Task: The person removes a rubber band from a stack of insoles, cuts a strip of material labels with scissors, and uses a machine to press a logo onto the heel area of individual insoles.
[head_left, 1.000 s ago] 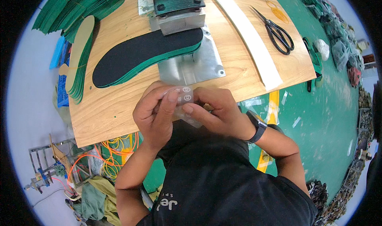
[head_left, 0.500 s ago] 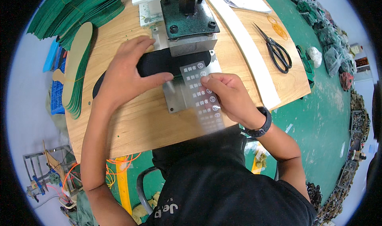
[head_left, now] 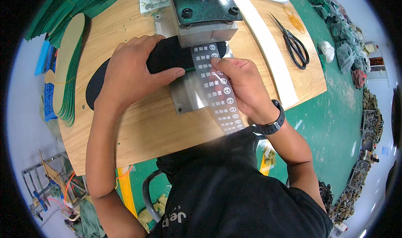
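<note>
Left hand (head_left: 130, 74) lies palm-down, fingers spread flat, thumb stretched out to the right, pressing on a black insole (head_left: 167, 58); not gripping, just holding it down. Right hand (head_left: 240, 85) is half curled, fingertips (head_left: 215, 62) pinching/pressing a clear film strip (head_left: 217, 91) w/ rows of white printed marks. The strip runs from under the press head down over the steel plate (head_left: 190, 95) to the near table edge.

Insole: matte black top, thin green edge, long foot shape, its toe end tucked under the dark-green cast metal press head (head_left: 205, 11). Plate is shiny, rectangular, w/ corner holes. Table (head_left: 142, 129) is light wood grain. Stack of green insoles (head_left: 69, 70) at left, one turned tan side up. Black scissors (head_left: 293, 43) at right, beside a long white strip (head_left: 268, 49). Black watch on right wrist.

Vs 0.5 s ago: left hand has slid down the insole toward the plate; right hand has moved up the film, nearer the press head; the film now reaches under the head.
</note>
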